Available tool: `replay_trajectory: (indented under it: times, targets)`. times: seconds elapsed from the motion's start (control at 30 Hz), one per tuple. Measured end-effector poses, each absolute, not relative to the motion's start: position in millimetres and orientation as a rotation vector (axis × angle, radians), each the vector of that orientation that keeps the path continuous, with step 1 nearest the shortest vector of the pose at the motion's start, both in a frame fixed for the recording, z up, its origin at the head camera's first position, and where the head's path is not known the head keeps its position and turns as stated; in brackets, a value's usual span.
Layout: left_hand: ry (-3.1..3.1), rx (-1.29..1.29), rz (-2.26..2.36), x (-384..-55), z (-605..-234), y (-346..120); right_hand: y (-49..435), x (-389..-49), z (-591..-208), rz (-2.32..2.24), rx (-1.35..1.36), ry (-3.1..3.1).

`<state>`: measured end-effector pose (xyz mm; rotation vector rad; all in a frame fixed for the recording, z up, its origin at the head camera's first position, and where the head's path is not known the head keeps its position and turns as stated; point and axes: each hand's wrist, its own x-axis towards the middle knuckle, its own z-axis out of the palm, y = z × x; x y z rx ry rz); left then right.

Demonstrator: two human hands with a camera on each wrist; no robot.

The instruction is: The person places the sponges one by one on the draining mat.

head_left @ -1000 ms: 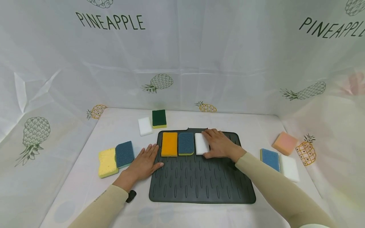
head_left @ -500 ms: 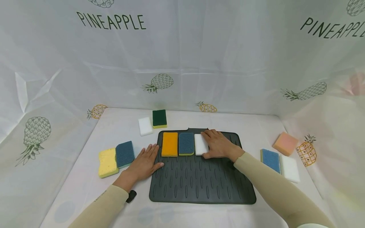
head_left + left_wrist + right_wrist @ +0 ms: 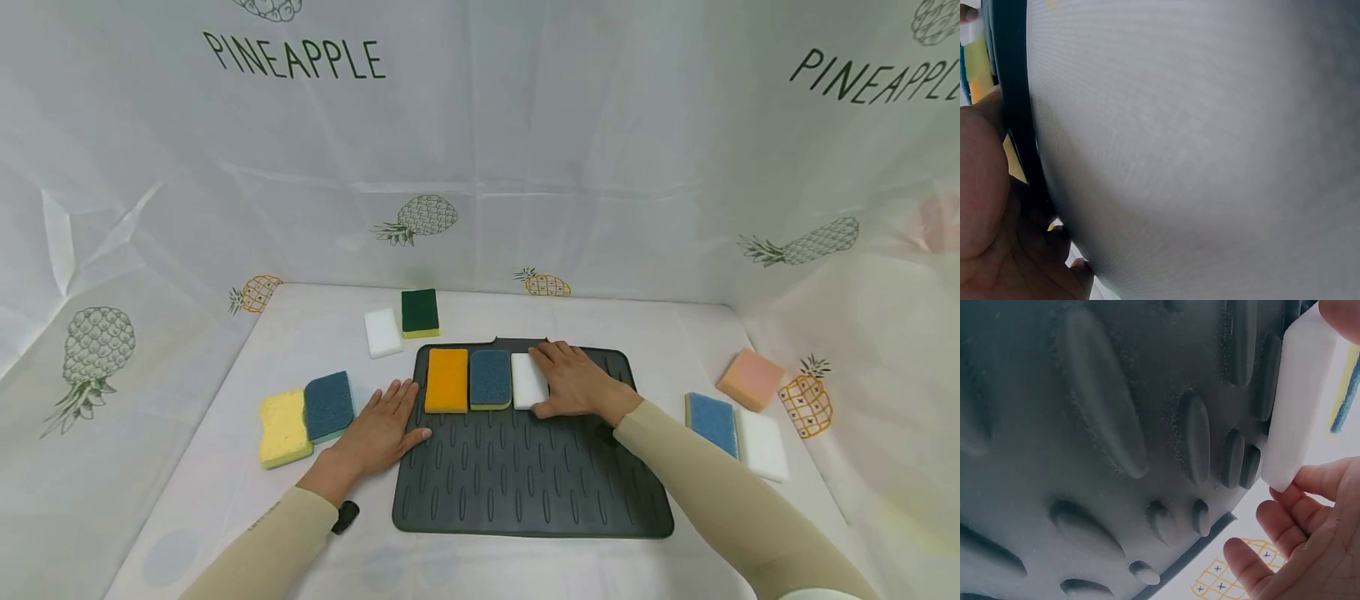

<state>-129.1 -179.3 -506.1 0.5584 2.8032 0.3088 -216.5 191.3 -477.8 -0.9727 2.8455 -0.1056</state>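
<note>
On a dark grey ribbed mat (image 3: 532, 483), a row of three sponges lies along the far side: an orange sponge (image 3: 446, 381), a blue-grey scouring sponge (image 3: 491, 379) and a white sponge (image 3: 529, 381). My right hand (image 3: 576, 380) holds the white sponge by its two ends; the right wrist view has thumb and fingertips at opposite ends of the white block (image 3: 1300, 400). Against the mat's left edge, my left hand (image 3: 378, 427) lies with fingers extended and thumb over the border. In the left wrist view, the thumb and fingers (image 3: 1029, 250) show beside the mat's dark edge (image 3: 1019, 94).
Left of the mat lie a yellow sponge (image 3: 284, 427) and a dark blue sponge (image 3: 328, 405). Behind it are a white sponge (image 3: 383, 332) and a green scouring sponge (image 3: 419, 312). Rightward sit a pink sponge (image 3: 750, 378), a blue one (image 3: 712, 422) and another white one (image 3: 762, 443).
With the right hand on it, the white sponge has shifted very slightly left and nearer, up against the blue-grey sponge. My left hand has stayed at the mat's edge.
</note>
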Motion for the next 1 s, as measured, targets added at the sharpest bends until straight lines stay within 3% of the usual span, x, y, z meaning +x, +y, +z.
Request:
replay_trajectory:
  times: [0.63, 1.0]
  targets:
    - [2.805, 0.553, 0.316, -128, -507, -178, 196, -215, -471, -0.096, -0.94, 2.922]
    - [2.806, 0.554, 0.312, -130, -509, -179, 228, -212, -467, -0.204, -0.93, 3.242]
